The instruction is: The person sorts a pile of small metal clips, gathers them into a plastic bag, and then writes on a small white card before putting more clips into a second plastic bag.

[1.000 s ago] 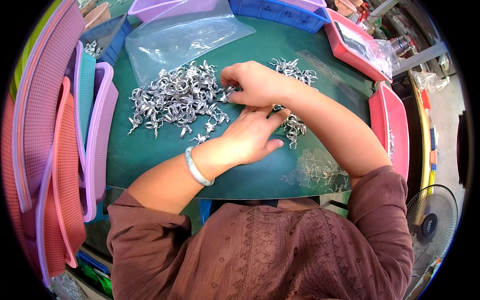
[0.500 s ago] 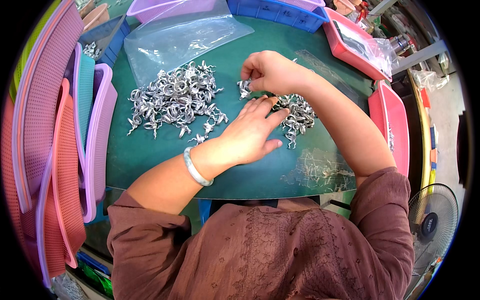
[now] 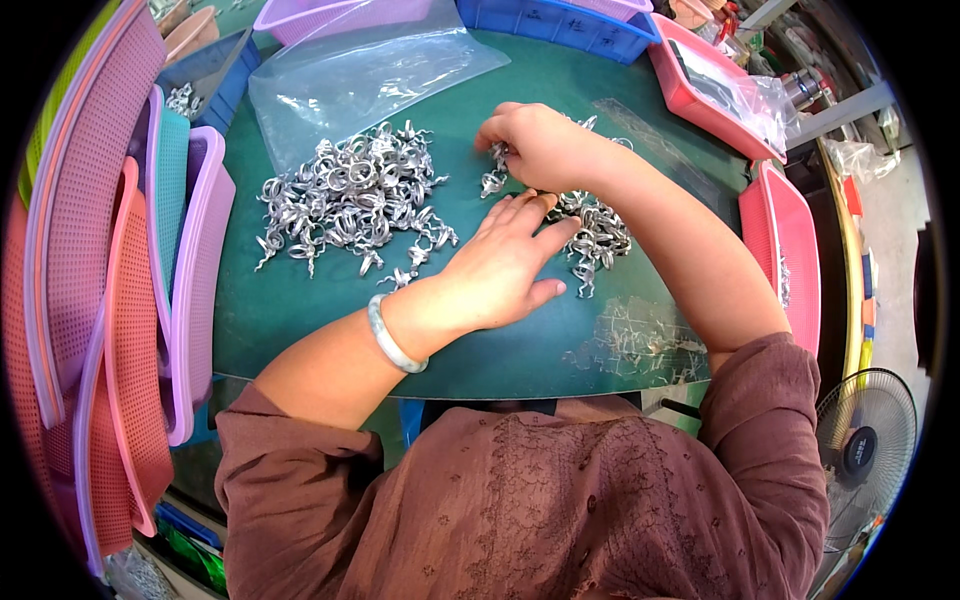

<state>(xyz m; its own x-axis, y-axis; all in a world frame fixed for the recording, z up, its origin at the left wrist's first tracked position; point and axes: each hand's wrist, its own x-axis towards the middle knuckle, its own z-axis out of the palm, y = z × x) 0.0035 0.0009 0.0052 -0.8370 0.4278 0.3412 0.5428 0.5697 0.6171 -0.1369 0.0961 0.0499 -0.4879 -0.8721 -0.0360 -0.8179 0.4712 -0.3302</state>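
My left hand (image 3: 510, 255) lies flat on the green tabletop, palm down with its fingers spread, and holds nothing. Its fingertips touch the near side of a small heap of silver metal rings with wavy tails (image 3: 600, 232). Beyond it, my right hand (image 3: 540, 145) is closed, fingers bent downward around a silver metal ring (image 3: 494, 182) that partly shows below them. My palm and fingers hide the rest of that grip and part of the small heap. Left of both hands is a larger heap of the same rings (image 3: 355, 190), with a few loose ones at its near edge.
A clear plastic bag (image 3: 370, 85) lies behind the large heap. Purple and blue baskets (image 3: 560, 28) line the far edge. Pink trays (image 3: 785, 240) stand at the right, stacked perforated baskets (image 3: 200, 280) at the left. A fan (image 3: 865, 450) is at the lower right.
My right hand has shifted slightly left and its fingers have curled further over the ring. My left hand has stayed in place.
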